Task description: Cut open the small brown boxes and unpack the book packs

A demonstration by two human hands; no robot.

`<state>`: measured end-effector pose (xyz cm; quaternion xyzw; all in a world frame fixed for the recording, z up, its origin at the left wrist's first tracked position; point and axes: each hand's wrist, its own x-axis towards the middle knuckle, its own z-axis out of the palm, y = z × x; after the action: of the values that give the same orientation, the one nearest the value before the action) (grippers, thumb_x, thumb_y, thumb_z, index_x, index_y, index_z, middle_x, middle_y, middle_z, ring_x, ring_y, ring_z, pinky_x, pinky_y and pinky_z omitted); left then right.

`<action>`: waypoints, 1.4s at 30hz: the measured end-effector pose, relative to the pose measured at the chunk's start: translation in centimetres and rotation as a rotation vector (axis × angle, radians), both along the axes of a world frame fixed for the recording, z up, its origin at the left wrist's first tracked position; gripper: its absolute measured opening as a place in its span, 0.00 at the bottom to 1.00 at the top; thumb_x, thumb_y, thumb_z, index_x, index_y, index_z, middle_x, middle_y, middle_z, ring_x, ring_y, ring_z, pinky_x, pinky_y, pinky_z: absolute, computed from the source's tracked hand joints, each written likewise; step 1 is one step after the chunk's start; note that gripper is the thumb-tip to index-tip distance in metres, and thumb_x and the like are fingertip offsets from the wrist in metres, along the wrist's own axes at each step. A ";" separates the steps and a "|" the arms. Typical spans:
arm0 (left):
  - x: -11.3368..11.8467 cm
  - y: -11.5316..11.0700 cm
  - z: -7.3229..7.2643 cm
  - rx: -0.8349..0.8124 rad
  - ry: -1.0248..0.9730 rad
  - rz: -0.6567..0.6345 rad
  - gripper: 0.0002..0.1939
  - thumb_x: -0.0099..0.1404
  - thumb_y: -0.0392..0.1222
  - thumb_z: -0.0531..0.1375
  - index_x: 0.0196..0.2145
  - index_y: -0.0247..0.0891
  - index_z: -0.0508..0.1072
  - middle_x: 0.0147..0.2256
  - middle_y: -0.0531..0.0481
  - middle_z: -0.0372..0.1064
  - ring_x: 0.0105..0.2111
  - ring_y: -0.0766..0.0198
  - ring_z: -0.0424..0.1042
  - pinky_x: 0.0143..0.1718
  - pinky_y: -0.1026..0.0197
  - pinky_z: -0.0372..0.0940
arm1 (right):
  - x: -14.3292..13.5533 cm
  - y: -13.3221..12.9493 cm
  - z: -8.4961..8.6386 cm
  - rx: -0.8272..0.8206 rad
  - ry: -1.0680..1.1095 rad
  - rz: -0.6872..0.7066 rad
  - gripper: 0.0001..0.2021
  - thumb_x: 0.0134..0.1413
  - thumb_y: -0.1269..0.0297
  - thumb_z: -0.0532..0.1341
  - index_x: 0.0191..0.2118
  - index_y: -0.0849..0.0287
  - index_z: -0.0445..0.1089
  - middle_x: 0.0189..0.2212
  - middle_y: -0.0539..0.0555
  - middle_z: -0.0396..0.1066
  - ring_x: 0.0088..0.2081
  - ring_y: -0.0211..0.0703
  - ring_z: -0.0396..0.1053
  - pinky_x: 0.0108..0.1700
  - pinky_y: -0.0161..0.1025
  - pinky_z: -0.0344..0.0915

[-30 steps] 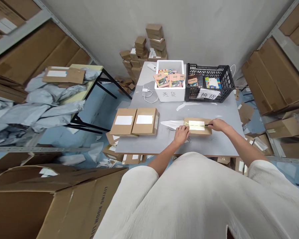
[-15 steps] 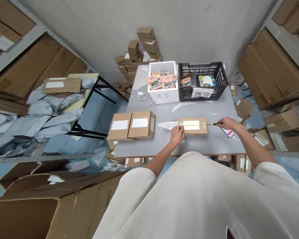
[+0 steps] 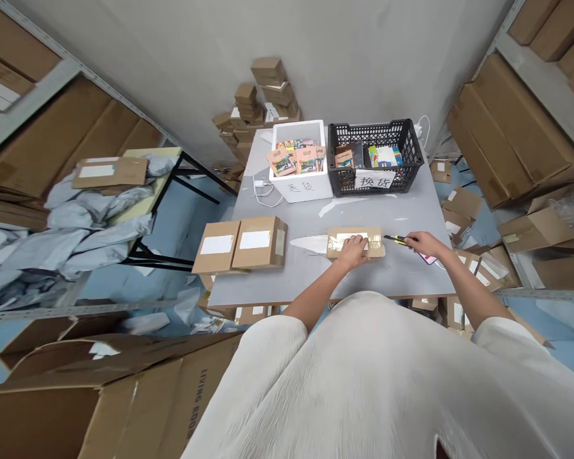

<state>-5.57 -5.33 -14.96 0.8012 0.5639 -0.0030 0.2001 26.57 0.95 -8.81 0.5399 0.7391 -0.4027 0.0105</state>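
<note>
A small taped cardboard box [image 3: 375,241] with a white label lies near the front of the grey table [image 3: 306,280]. On top of it rests my left hand [image 3: 354,250], fingers spread over the label. My right hand [image 3: 421,243] is wrapped round a black and yellow utility knife [image 3: 396,240], whose tip points left, just off the box's right end. Partly beneath the right hand lies a phone [image 3: 428,258]. White paper [image 3: 310,244] sticks out left of the box.
Two labelled boxes [image 3: 257,241] stand at the table's left. A white foam bin [image 3: 302,189] and a black crate [image 3: 402,182] hold booklets at the back. A side table [image 3: 167,167] with grey parcels is further left.
My left hand has moved from the box's left front corner onto its top. The knife in my right hand has come away from the box top to its right side.
</note>
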 end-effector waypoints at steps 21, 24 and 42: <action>0.8 -0.8 -1.7 0.032 0.020 0.086 0.33 0.65 0.44 0.74 0.64 0.44 0.69 0.60 0.39 0.68 0.60 0.44 0.76 0.77 0.37 0.51 | -2.3 5.3 -4.6 0.186 -0.147 0.399 0.18 0.71 0.55 0.58 0.54 0.51 0.83 0.45 0.59 0.84 0.44 0.55 0.76 0.42 0.42 0.62; 0.7 -0.9 -1.9 0.034 0.019 0.095 0.34 0.64 0.45 0.74 0.64 0.45 0.69 0.60 0.40 0.69 0.58 0.44 0.76 0.76 0.37 0.52 | -2.9 5.7 -4.4 0.157 -0.143 0.411 0.16 0.70 0.55 0.59 0.50 0.51 0.83 0.42 0.58 0.83 0.42 0.53 0.75 0.40 0.41 0.61; 0.6 -0.7 -1.3 0.010 0.028 0.087 0.35 0.62 0.46 0.76 0.64 0.45 0.71 0.60 0.40 0.69 0.59 0.44 0.75 0.76 0.37 0.51 | 0.5 0.2 -7.5 -0.292 0.293 0.102 0.24 0.65 0.37 0.63 0.41 0.55 0.78 0.30 0.51 0.77 0.32 0.42 0.72 0.32 0.34 0.66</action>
<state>-5.01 -6.02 -16.31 0.7767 0.6011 -0.0026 0.1882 27.08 1.11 -16.29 0.4304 0.6928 -0.5786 0.0015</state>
